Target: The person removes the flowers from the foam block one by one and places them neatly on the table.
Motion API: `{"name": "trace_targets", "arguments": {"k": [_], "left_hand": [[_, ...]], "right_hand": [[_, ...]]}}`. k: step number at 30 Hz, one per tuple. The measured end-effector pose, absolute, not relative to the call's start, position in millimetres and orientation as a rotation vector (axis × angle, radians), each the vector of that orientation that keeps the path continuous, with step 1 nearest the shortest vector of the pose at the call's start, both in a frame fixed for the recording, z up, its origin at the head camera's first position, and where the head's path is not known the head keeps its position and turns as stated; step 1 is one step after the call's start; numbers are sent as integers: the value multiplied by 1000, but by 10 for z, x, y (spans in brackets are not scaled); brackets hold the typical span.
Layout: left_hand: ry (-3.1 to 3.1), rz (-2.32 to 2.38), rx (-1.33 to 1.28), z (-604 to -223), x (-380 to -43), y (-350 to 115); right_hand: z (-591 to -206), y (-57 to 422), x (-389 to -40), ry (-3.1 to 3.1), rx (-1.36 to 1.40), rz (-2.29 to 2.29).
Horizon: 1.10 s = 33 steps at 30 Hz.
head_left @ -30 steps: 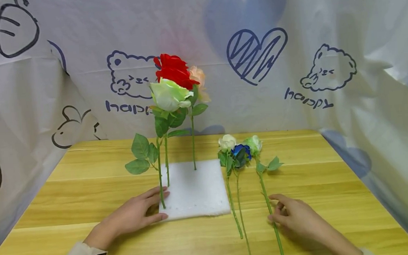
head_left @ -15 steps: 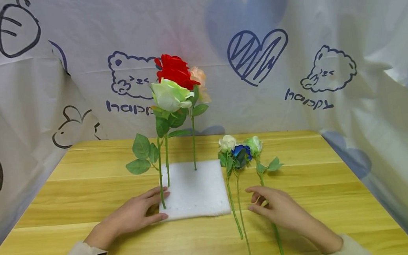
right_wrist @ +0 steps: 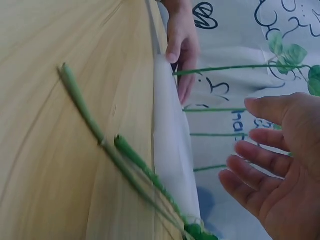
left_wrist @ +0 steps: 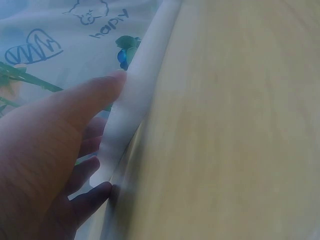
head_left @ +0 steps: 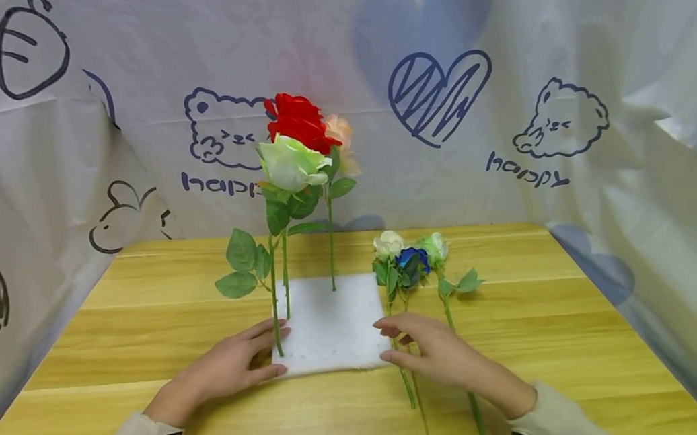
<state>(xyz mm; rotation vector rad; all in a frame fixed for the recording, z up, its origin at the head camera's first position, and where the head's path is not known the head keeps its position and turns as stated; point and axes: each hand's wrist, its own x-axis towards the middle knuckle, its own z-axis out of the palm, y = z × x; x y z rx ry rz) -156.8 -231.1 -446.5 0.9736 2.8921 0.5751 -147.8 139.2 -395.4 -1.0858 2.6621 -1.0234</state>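
Note:
A white foam block (head_left: 338, 336) lies on the table with three artificial roses standing in it: a pale green rose (head_left: 291, 162), a red rose (head_left: 300, 121) and a peach rose (head_left: 344, 142). My left hand (head_left: 222, 369) rests at the block's left edge, thumb by the front corner and fingers behind the green rose's stem. In the left wrist view the thumb lies against the foam (left_wrist: 142, 82). My right hand (head_left: 440, 354), fingers loosely extended, hovers at the block's right edge above two stems. Nothing shows between its fingers in the right wrist view.
Right of the block lie a white rose (head_left: 389, 243), a blue rose (head_left: 414, 259) and a light green rose (head_left: 434, 246), stems toward the front of the wooden table (head_left: 575, 336). A white cloth with drawings (head_left: 554, 28) hangs behind.
My right hand has moved left, from the light green rose's stem on the table to the right edge of the foam block. The left hand has stayed in place.

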Motion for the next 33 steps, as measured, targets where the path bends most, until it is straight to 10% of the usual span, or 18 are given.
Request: {"name": "trace_targets", "arguments": {"k": [33], "left_hand": [[2931,558,970,-4475,-1570,-2319]], "right_hand": [[-4128,350,-1643,2367,-1182,-1364]]}}
